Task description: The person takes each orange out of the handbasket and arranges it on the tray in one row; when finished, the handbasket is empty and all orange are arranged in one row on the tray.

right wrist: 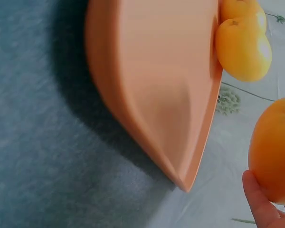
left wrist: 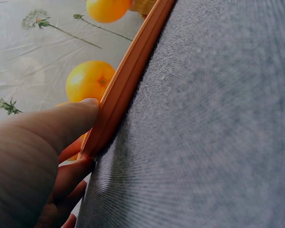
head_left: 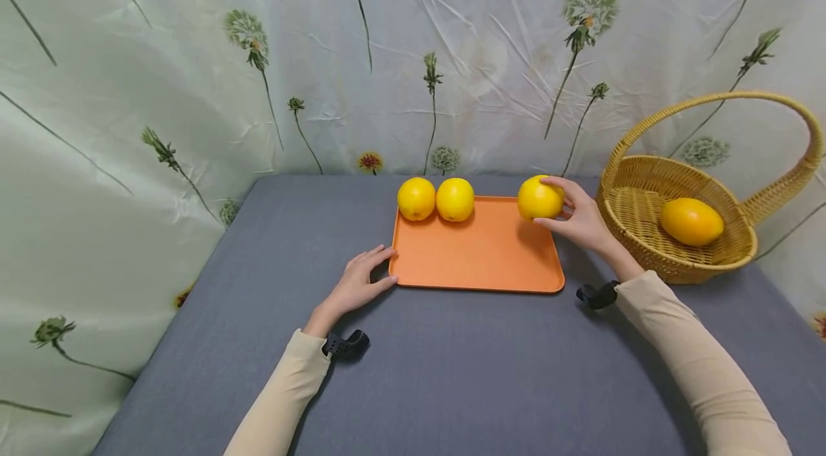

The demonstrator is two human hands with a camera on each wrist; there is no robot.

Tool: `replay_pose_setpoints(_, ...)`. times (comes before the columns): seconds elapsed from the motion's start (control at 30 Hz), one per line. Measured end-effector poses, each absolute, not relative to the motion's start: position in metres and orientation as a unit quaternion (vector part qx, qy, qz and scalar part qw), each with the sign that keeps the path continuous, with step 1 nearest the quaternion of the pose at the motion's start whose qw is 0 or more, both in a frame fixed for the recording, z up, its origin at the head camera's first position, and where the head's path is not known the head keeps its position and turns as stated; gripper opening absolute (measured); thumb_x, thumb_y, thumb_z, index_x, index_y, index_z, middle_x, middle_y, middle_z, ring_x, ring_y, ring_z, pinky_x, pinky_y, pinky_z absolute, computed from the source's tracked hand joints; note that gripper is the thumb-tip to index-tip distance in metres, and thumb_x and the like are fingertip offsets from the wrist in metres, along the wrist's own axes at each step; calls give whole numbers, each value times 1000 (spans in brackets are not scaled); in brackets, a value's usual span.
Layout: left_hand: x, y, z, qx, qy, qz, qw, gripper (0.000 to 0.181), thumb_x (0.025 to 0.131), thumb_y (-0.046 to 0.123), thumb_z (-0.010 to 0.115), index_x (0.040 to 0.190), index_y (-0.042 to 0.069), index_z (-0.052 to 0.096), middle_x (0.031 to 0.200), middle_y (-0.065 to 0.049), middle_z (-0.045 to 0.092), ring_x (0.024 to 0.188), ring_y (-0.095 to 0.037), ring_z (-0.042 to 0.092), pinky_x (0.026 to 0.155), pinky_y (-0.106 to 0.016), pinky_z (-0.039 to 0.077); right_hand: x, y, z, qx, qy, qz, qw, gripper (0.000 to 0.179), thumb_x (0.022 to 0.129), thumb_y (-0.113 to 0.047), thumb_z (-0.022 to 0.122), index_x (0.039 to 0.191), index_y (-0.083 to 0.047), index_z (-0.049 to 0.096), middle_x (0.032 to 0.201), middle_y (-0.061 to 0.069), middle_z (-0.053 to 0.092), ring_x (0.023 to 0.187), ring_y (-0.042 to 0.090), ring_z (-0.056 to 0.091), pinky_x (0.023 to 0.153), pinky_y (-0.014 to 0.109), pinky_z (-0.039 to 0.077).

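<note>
Pretty shiny, round, yellowy orange (head_left: pixel 537 198) up over the far right of the tray (head_left: pixel 474 252), pinched in the right grip (head_left: pixel 578 221). Left grip (head_left: pixel 358 280) is spread, touching the near left corner. Grey counter (head_left: pixel 464 363), flowery curtain (head_left: pixel 316 33) behind.

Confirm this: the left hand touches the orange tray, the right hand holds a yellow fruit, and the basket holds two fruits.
Wrong count: the head view shows one fruit, not two, in the basket. The left hand touches the orange tray; the right hand holds a yellow fruit.
</note>
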State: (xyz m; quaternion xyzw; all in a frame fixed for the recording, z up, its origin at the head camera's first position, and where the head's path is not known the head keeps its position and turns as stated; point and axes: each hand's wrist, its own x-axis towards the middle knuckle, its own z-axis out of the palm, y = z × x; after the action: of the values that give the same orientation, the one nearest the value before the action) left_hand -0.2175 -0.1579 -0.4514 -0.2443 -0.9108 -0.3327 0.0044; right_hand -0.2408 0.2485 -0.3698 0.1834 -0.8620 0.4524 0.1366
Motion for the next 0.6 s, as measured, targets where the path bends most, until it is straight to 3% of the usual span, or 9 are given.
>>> replay_pose_setpoints(0.1, -217, -157, -451, -242, -911, -335, 2, 53, 87, 28, 65, 135, 9, 51, 142, -14, 49, 138, -34, 37, 111, -60, 22, -236, 240, -360, 188, -862, 453, 129, 65, 73, 9, 72, 132, 6, 43, 134, 27, 41, 113, 43, 51, 78, 1, 42)
replay_pose_setpoints(0.2, -217, -157, -452, -242, -910, -336, 3, 53, 87, 27, 65, 135, 9, 51, 141, -14, 49, 138, -34, 37, 111, -60, 22, -238, 235, -357, 189, -866, 447, 118, 64, 73, 7, 73, 131, 6, 44, 136, 27, 41, 115, 46, 51, 79, 3, 43)
replay_pose_setpoints(0.4, -218, -158, -451, -238, -913, -332, -1, 53, 88, 28, 65, 136, 10, 51, 142, -13, 49, 139, -33, 36, 111, -60, 22, -269, 243, -377, 185, -879, 430, 95, 69, 73, -4, 77, 135, -4, 46, 138, 22, 42, 118, 41, 50, 81, 11, 47)
replay_pose_setpoints(0.6, -217, -157, -452, -235, -914, -331, -4, 53, 87, 28, 65, 135, 10, 51, 142, -13, 49, 139, -32, 36, 111, -59, 22, -282, 239, -386, 194, -893, 398, 83, 69, 73, -14, 79, 134, -10, 48, 137, 19, 45, 117, 33, 48, 88, 40, 49)
